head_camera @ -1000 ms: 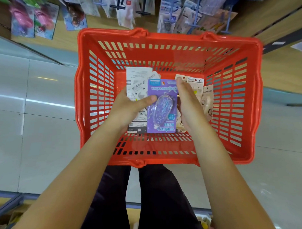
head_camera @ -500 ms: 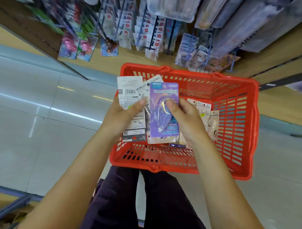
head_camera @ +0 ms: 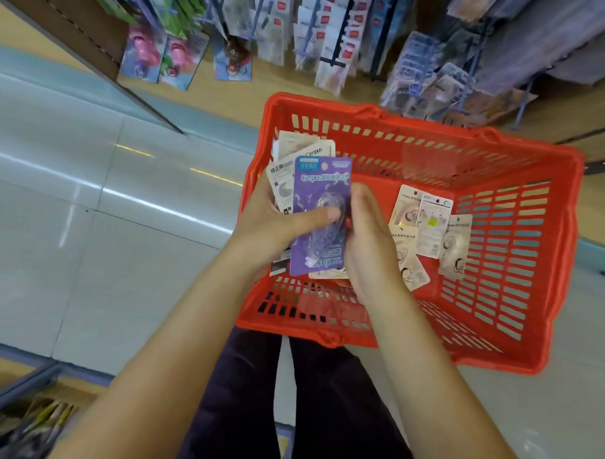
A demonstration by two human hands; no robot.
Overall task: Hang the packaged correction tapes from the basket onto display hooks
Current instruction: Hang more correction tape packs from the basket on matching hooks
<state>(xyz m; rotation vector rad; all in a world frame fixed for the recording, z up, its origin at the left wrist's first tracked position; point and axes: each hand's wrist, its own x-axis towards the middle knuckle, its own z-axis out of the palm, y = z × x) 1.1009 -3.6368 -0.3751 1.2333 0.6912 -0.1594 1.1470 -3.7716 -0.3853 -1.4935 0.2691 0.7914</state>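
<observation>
Correction tapes [head_camera: 320,212] fanned in left hand's [head_camera: 270,224] grip, right hand [head_camera: 369,245] alongside.

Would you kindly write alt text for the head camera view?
Two hands hold a stack of packaged correction tapes, a purple pack on top, over a red basket. The left hand grips the stack and the right hand steadies it. More packs lie in the basket.

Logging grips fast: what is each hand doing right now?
Left hand: holds a stack of packs, thumb across the purple pack.
Right hand: fingers curled on the purple pack's right edge.
</observation>
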